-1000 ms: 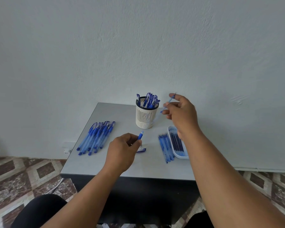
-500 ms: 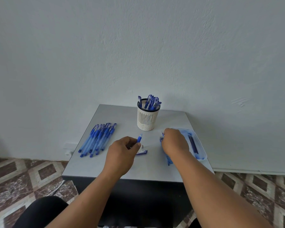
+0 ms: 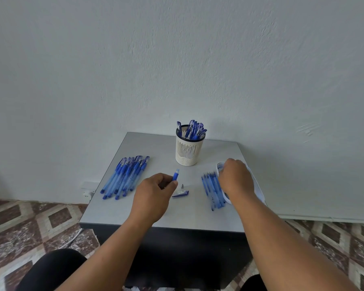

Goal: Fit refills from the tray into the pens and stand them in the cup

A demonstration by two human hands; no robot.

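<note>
My left hand (image 3: 153, 196) grips a blue pen barrel (image 3: 175, 175) whose open end points up and away. A loose metal tip (image 3: 182, 186) and a pen cap (image 3: 181, 193) lie on the table just right of it. My right hand (image 3: 235, 177) reaches down into the white tray (image 3: 259, 191) at the right edge and covers most of it; its fingertips are hidden. A row of refills (image 3: 213, 189) lies left of the tray. The white mesh cup (image 3: 189, 150) at the back holds several capped blue pens.
A bunch of several blue pens (image 3: 125, 177) lies at the table's left. The small grey table (image 3: 156, 215) stands against a white wall, above a patterned tile floor. My knees show below the front edge.
My right hand came down from beside the cup, passed over the refill row, and now sits over the tray. The left hand kept hold of the barrel, almost still.
</note>
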